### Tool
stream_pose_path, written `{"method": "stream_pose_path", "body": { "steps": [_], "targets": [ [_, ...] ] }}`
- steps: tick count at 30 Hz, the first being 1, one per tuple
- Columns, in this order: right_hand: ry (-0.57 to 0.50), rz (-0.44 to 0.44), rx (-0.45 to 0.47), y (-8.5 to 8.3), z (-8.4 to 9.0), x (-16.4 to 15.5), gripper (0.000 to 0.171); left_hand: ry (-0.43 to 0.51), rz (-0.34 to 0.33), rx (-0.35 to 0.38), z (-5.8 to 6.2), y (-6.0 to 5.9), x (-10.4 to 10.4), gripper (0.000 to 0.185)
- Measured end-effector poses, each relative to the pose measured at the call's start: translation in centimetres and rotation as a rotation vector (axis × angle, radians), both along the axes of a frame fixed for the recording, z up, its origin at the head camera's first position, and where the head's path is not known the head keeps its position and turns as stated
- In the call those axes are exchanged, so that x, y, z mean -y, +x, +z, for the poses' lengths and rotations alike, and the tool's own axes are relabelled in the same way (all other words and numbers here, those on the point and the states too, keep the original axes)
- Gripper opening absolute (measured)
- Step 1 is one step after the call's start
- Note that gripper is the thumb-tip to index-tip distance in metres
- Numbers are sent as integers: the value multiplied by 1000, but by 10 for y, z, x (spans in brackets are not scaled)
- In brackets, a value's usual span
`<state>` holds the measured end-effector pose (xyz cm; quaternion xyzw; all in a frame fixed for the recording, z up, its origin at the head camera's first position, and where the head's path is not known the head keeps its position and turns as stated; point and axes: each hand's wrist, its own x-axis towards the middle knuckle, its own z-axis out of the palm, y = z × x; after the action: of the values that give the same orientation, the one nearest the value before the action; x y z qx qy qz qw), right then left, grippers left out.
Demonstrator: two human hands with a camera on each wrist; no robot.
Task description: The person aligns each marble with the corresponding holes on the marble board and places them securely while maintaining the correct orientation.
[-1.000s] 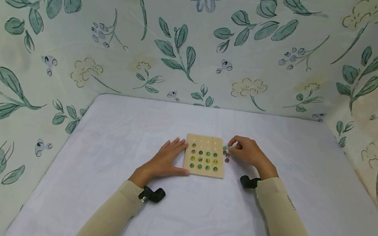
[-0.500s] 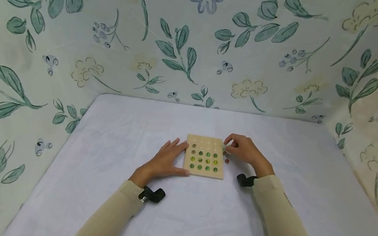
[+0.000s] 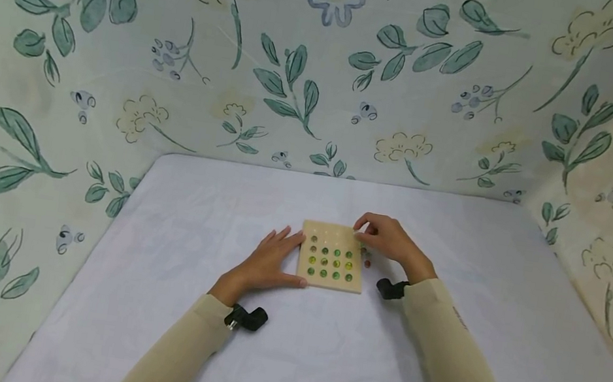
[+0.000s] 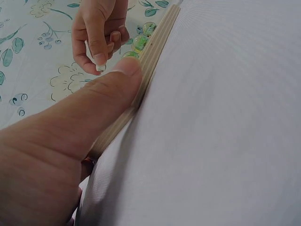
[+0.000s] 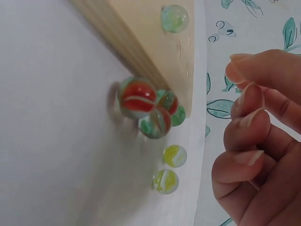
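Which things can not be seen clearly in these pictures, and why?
- Marble in the right hand: head view too small; the fingers hide it in the right wrist view.
- Loose marbles beside the wooden board: hand-covered in head view, count uncertain.
- Board top: left thumb blocks the left wrist view.

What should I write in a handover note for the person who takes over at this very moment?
Left hand: open, thumb pressed on the wooden board's left edge.
Right hand: fingers curled over the board's far right corner; whether it pinches a marble is unclear.
Done: three near rows of holes filled, plus one marble in the next row.
Left: far holes empty; loose marbles lie beside the right edge.
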<state>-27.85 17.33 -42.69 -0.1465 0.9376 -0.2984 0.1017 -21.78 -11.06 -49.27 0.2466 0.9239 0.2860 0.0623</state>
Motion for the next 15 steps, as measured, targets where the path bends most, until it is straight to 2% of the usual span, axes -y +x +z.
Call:
{"method": "stream_pose_path", "body": {
  "steps": [15],
  "targets": [
    [-43, 61, 6, -6, 5, 22, 12, 5, 7, -2, 0, 3, 0, 105]
  ]
}}
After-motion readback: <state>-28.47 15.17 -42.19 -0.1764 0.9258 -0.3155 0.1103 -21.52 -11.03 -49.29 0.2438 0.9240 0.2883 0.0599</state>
